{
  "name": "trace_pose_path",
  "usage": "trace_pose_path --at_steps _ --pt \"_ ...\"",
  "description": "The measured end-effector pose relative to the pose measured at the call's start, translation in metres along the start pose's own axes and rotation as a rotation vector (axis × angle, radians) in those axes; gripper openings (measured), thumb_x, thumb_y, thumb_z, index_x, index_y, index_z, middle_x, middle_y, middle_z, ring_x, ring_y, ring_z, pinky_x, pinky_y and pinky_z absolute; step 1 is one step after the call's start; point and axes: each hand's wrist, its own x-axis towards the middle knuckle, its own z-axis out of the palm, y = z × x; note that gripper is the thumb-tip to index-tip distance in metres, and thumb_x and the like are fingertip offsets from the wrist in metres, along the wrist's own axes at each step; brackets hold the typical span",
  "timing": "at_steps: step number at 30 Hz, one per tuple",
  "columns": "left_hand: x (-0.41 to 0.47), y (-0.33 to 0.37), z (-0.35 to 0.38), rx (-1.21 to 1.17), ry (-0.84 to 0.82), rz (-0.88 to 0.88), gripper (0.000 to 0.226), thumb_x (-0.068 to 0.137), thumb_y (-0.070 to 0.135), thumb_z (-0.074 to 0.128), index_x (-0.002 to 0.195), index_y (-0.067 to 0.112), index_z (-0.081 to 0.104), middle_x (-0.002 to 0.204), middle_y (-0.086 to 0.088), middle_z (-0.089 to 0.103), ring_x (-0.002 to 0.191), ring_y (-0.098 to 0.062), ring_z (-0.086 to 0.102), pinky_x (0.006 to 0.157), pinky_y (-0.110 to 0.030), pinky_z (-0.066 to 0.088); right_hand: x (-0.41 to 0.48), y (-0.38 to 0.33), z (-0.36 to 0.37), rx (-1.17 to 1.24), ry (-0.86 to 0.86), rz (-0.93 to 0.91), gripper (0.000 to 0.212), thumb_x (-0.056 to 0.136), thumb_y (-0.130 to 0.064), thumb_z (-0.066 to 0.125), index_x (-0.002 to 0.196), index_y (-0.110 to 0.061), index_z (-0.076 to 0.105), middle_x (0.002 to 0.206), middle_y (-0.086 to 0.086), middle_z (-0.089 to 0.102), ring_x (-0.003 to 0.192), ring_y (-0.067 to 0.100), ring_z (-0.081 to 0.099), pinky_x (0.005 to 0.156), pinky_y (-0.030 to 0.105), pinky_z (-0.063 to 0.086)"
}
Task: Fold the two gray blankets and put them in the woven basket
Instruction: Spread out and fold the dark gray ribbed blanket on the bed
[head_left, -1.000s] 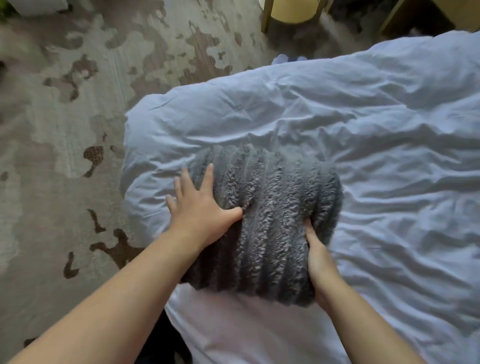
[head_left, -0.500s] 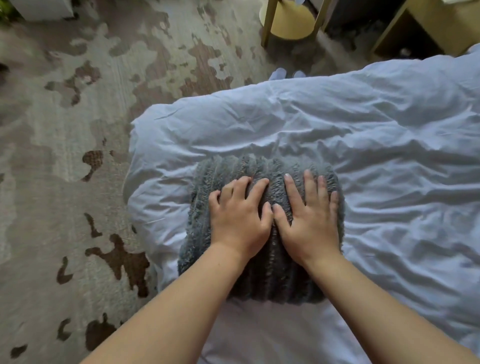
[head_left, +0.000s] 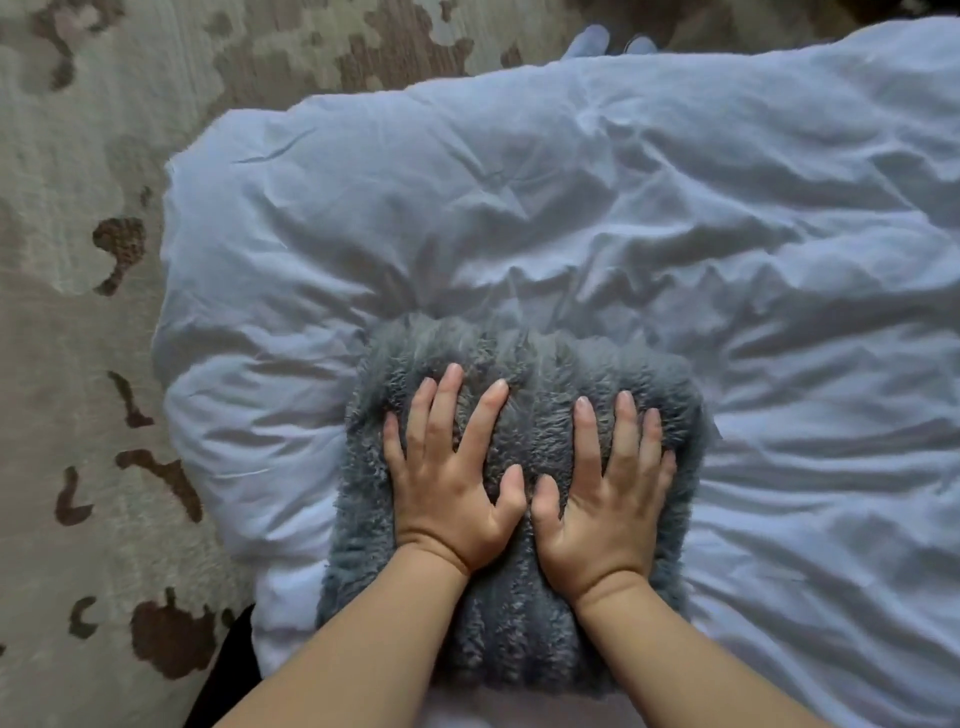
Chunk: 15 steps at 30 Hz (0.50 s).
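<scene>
The gray ribbed plush blanket (head_left: 535, 364) lies folded into a thick, compact bundle at the near left part of the bed, on top of the white crumpled duvet (head_left: 571, 208). The left hand (head_left: 452, 478) and right hand (head_left: 608, 493) rest side by side on its top, palms down, fingers straight and spread, thumbs almost meeting; neither grasps anything. This flat pressing likely serves to squash the springy pile so the folds hold and the bundle stays small enough to carry. The soft duvet gives under it, so the bundle sinks a little. To the left lies the beige carpet with brown blotches (head_left: 78, 364). The woven basket and a second blanket are not in view.
</scene>
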Motion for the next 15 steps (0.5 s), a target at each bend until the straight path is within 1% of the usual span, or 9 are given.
trace_pose_path --at_steps 2,4,6,7,9,12,15 --pt "0.000 -0.011 0.022 -0.005 0.071 0.017 0.063 0.074 0.048 0.039 0.133 0.028 0.043 0.145 -0.007 0.035 0.133 -0.028 0.032 0.108 -0.050 0.021 0.002 0.004 0.025 0.047 0.043 -0.023 0.068 0.078 -0.046 0.037 0.139 -0.016 0.033 0.148 0.016 0.026 0.136 0.039 0.024 0.108 0.056 0.020" --pt "0.005 -0.015 0.037 0.006 0.110 0.022 0.059 0.077 0.051 0.036 0.131 0.028 0.044 0.142 -0.007 0.034 0.130 -0.029 0.034 0.106 -0.049 0.025 0.009 0.012 0.043 0.088 0.090 -0.041 0.064 0.085 -0.050 0.030 0.136 -0.013 0.034 0.145 0.017 0.027 0.134 0.039 0.025 0.106 0.055 0.022" --pt "0.006 -0.016 0.055 0.021 0.117 0.017 0.056 0.085 0.055 0.026 0.129 0.027 0.044 0.140 -0.007 0.034 0.128 -0.029 0.035 0.104 -0.049 0.026 0.012 0.021 0.061 0.117 0.104 -0.043 0.063 0.091 -0.054 0.016 0.134 -0.012 0.035 0.143 0.018 0.028 0.133 0.039 0.026 0.105 0.054 0.025" --pt "0.005 -0.017 0.061 0.026 0.119 0.021 0.056 0.087 0.056 0.021 0.129 0.026 0.044 0.139 -0.008 0.034 0.127 -0.029 0.035 0.104 -0.048 0.026 0.012 0.024 0.067 0.133 0.107 -0.044 0.064 0.092 -0.055 0.013 0.134 -0.011 0.035 0.142 0.018 0.029 0.133 0.040 0.027 0.105 0.054 0.025" --pt "0.002 -0.017 0.067 0.029 0.129 0.035 0.058 0.088 0.057 0.016 0.129 0.025 0.043 0.138 -0.009 0.034 0.126 -0.029 0.036 0.103 -0.047 0.027 0.011 0.027 0.074 0.150 0.118 -0.053 0.064 0.092 -0.054 0.012 0.133 -0.011 0.036 0.142 0.019 0.029 0.133 0.040 0.027 0.106 0.054 0.026" --pt "0.002 -0.015 0.067 0.027 0.142 0.045 0.059 0.088 0.057 0.017 0.130 0.025 0.042 0.139 -0.009 0.033 0.126 -0.028 0.035 0.103 -0.047 0.027 0.011 0.029 0.073 0.146 0.132 -0.063 0.064 0.092 -0.054 0.012 0.134 -0.012 0.036 0.142 0.018 0.029 0.134 0.039 0.027 0.107 0.054 0.025" --pt "0.002 -0.010 0.061 0.015 0.150 0.036 0.058 0.080 0.053 0.031 0.131 0.026 0.043 0.141 -0.007 0.033 0.129 -0.027 0.034 0.105 -0.048 0.027 0.010 0.028 0.066 0.171 0.132 -0.052 0.063 0.091 -0.053 0.017 0.136 -0.013 0.035 0.145 0.017 0.028 0.135 0.038 0.026 0.109 0.055 0.024"
